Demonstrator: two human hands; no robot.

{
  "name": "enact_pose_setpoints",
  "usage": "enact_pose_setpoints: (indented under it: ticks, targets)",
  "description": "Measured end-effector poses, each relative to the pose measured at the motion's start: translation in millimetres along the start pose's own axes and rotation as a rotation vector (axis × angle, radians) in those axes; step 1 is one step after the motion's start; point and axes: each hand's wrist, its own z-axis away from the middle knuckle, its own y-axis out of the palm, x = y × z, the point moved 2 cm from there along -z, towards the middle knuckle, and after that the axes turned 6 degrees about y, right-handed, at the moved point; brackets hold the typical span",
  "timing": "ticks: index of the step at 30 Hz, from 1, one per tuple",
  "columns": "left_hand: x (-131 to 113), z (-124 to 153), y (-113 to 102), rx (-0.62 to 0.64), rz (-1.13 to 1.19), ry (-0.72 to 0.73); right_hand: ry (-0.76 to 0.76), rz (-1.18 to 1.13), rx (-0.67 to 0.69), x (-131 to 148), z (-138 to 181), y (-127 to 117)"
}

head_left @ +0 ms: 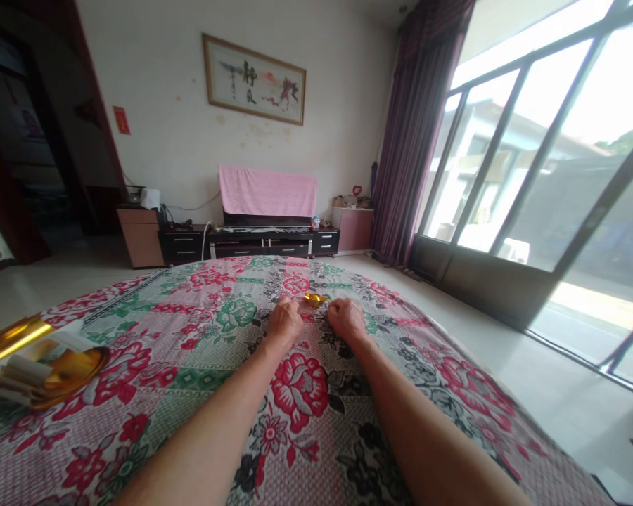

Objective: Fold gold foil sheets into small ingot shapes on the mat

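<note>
Left fingers (pixel 295 310), right fingers (pixel 337 309) curled beside gold foil (pixel 315 301), grip unclear; picture (pixel 255 80) reads 靜

Looks out from the wearer's head, above the near side of the cloth-covered surface (pixel 300 386), facing forward and somewhat down. Follows both forearms (pixel 211 414) from close by out to the left hand (pixel 285 320) and right hand (pixel 347 320), nearer the far edge. Cuts off the near edge. Reaches well beyond the far edge to a wall (pixel 342 98), past the left edge to a dark doorway (pixel 36 154), past the right edge to tall windows (pixel 532 161).
</note>
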Motion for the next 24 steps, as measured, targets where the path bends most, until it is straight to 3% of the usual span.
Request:
enact_pose_setpoints:
  ticks: [7,12,20,24]
  targets:
    - [0.2,36.2,-28.6,0.12,-0.068,0.035,-0.052,0.051,0.06,8.8,31.3,-22.5]
    - [18.8,71.1,-57.7,0.095,-0.135,-0.038,-0.096,0.067,0.091,28.8,56.3,-25.0]
    - [59.3,108.1,-118.2,0.038,-0.19,-0.199,-0.314,-0.03,0.176,116.6,104.1,-0.7]
    - [86.5,117.9,-159.1,-0.174,-0.251,-0.33,-0.396,-0.16,0.198,164.6,128.0,13.3]
